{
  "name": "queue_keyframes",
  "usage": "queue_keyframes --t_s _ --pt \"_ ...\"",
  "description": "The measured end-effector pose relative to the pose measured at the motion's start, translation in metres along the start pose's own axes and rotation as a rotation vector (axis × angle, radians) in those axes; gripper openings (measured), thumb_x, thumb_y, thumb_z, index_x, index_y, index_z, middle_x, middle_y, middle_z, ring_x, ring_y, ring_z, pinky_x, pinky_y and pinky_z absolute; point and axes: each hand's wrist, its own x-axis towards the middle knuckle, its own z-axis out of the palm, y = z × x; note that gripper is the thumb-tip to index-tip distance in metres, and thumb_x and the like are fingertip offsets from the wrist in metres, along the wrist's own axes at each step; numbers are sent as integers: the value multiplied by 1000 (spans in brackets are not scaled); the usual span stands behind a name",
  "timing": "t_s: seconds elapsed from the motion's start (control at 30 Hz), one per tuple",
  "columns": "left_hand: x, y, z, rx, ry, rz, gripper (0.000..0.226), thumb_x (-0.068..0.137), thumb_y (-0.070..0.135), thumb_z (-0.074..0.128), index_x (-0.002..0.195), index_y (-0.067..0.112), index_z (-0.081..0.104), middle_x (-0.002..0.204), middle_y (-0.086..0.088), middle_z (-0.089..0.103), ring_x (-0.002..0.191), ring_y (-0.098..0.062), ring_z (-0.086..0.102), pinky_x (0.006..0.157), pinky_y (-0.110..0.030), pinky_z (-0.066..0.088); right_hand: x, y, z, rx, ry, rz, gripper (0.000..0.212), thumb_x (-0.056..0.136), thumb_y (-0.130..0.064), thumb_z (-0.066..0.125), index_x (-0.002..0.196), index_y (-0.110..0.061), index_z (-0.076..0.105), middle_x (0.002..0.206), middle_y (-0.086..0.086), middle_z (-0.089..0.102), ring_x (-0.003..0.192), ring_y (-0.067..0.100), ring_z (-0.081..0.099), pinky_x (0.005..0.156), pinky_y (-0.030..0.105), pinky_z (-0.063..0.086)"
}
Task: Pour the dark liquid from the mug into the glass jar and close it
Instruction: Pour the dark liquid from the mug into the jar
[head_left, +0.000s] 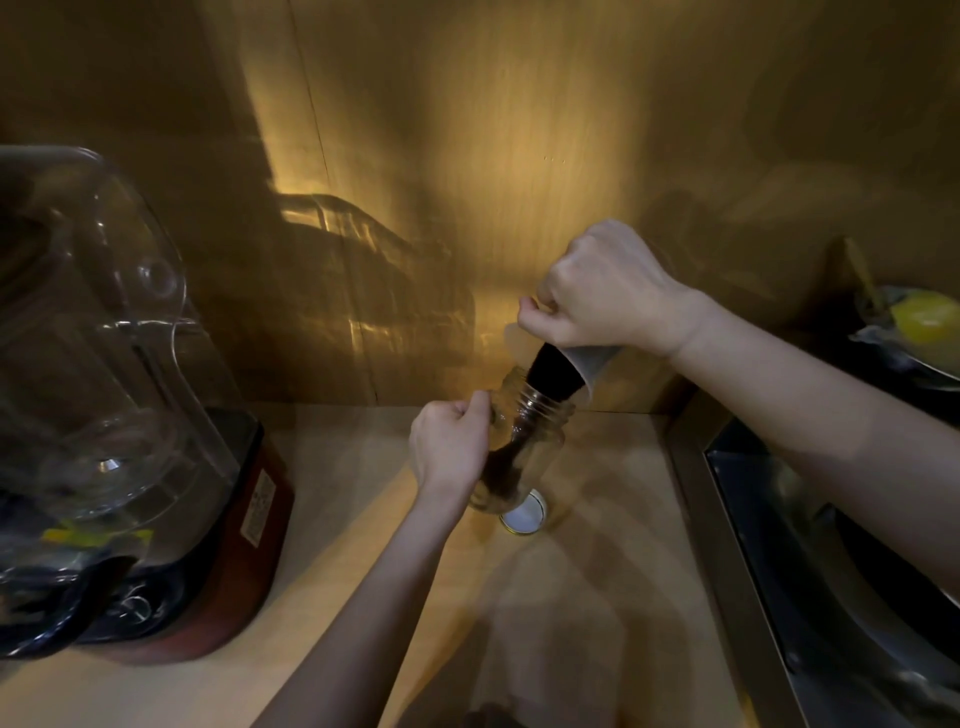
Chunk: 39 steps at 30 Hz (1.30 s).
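My right hand (605, 291) grips a clear mug (584, 364), tipped steeply over a glass jar (537, 441). Dark liquid (550, 371) runs from the mug's lip into the jar's mouth and pools dark at the bottom. The jar stands on the wooden counter (597, 571), slightly tilted. My left hand (449, 449) is wrapped around the jar's left side and holds it steady. The jar's lid (524, 514) lies upside down on the counter, just in front of the jar, with its white inside facing up.
A large blender (119, 415) with a clear pitcher and a red base fills the left side. A steel sink (831, 571) runs along the right. At the far right a bowl (914, 332) holds something yellow. A wooden wall stands behind the counter.
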Motion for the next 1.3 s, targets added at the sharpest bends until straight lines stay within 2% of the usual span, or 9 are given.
queue_keyframes --t_s 0.1,0.43,0.77,1.0,1.23,1.3 --pt "2 0 1 -8 -9 -3 46 81 26 48 40 14 31 55 -13 31 54 -27 31 56 -34 29 -2 2 -1 -5 -6 2 47 75 -24 45 32 -6 49 33 -1 24 28 17 26 42 19 22" --pt "4 -2 1 -45 -3 -15 43 81 27 48 42 12 39 55 -13 35 55 -28 35 57 -33 32 3 2 -1 -5 1 -13 48 75 -23 46 31 -6 49 32 -1 23 28 17 25 42 18 21" --pt "3 -1 3 -90 -19 -11 45 82 27 48 41 15 35 50 -8 32 50 -24 32 57 -34 32 6 1 -6 -7 13 -32 46 75 -22 47 32 -5 49 35 0 23 30 17 26 42 20 24" --pt "6 -1 2 -105 -28 -27 40 81 28 47 45 13 39 57 -13 35 56 -27 35 59 -35 32 8 -1 -9 -22 29 -43 45 74 -21 47 32 -6 49 36 0 21 31 17 23 43 20 21" --pt "6 0 2 -117 -28 -38 37 81 30 47 50 10 45 58 -13 37 57 -26 37 58 -34 33 10 -1 -8 -13 23 -74 45 75 -20 46 33 -6 51 33 1 24 31 16 24 43 20 22" --pt "6 -1 2 -110 -23 -44 38 82 29 47 49 9 45 58 -13 37 57 -26 37 58 -34 32 9 -1 -7 -6 19 -86 44 73 -20 46 33 -5 51 28 6 32 31 15 23 43 19 22"
